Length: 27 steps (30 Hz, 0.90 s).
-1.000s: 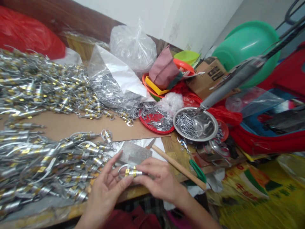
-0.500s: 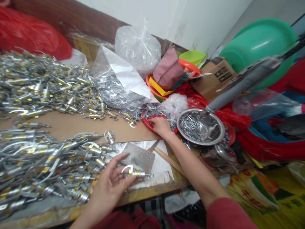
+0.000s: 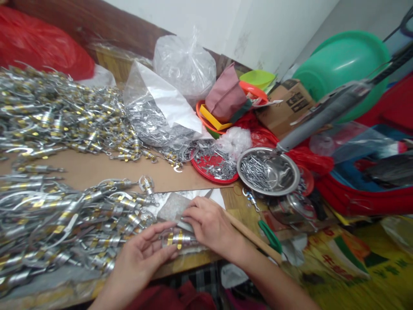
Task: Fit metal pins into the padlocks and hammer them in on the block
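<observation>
There are two hands (image 3: pixel 138 253), one held fitting (image 3: pixel 179 239), one metal block (image 3: pixel 172 208), one steel bowl (image 3: pixel 278 172), one wooden handle (image 3: pixel 254 236).

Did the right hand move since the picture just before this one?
Yes. It was at the red plate; now the right hand is off it, back towards the person.

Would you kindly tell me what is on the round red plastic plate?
On the round red plastic plate lie small silvery metal pieces. Crumpled translucent plastic overlaps its far edge. Whatever lies under that plastic or beneath the pieces is covered.
</observation>
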### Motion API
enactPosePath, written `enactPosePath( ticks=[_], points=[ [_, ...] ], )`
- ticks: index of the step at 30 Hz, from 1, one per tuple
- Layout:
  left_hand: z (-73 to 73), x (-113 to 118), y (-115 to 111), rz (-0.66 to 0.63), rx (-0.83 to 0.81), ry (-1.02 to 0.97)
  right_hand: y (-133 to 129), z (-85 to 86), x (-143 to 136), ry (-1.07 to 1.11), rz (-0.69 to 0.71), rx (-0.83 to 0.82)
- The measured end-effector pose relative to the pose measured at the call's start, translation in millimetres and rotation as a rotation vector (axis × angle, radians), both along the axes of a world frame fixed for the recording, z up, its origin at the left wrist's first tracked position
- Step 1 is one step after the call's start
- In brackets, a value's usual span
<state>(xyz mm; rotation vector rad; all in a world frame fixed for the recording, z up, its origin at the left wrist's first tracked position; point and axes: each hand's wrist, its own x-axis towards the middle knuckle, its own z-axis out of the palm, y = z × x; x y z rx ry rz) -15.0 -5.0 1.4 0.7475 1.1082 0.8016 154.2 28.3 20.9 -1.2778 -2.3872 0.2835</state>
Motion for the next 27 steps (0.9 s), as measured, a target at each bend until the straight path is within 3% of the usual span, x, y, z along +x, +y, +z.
enactPosePath(
  ticks=[4, 9, 13, 18, 27],
  points=[
    [1.9, -2.9, -3.4, 0.021, 0.064, 0.059, 0.8, 5.3, 2.6, -0.009, 0.010, 0.027],
    [4.4, 1.0, -10.3, 0.173, 0.339, 0.414, -5.4, 10.3, 2.3, 0.486, -0.059, -0.104],
    [6.5, 6.7, -16.4, 0.206, 0.412, 0.343, -15.5, 14.8, -5.9, 0.748, -0.045, -0.236],
    [10.7, 9.7, -19.8, 0.226, 0.426, 0.322, -28.1, 17.2, -12.2, 0.694, 0.019, -0.159],
    [13.4, 9.6, -21.4, 0.238, 0.428, 0.326, -38.2, 7.2, -7.9, 0.691, -0.037, -0.165]
  ],
)
